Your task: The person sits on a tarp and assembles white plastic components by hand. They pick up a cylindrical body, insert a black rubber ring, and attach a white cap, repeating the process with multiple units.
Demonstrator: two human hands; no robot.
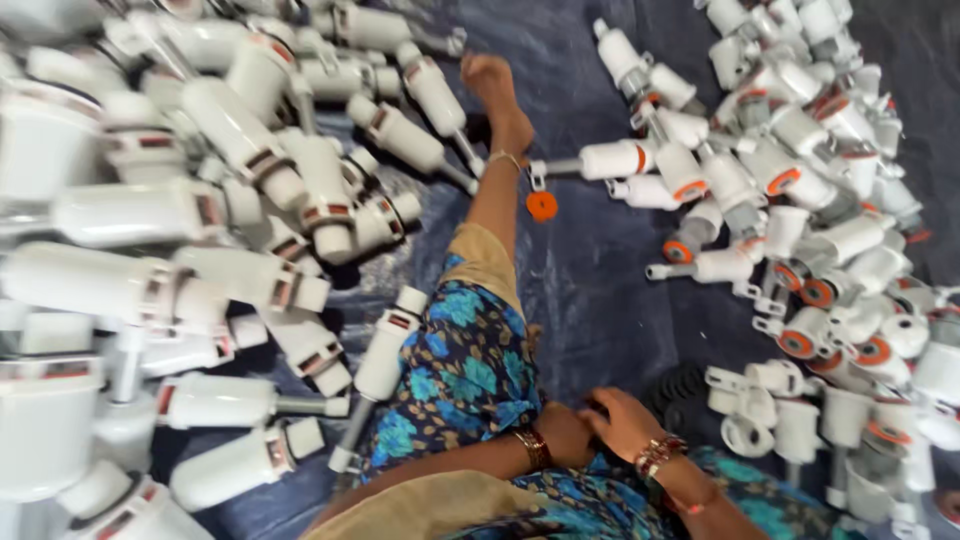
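Observation:
My left hand and my right hand meet over my lap at the bottom centre, fingers curled and touching each other. Something small and dark sits between them, too blurred to name. Each wrist wears bangles. A pile of black rubber rings lies just right of my right hand. A heap of white plastic valve parts with orange rings spreads along the right. My leg in blue flowered cloth stretches forward, foot at the top.
A large heap of longer white plastic cylinders fills the left side. A single orange disc lies beside my shin. Everything rests on a dark blue-grey sheet.

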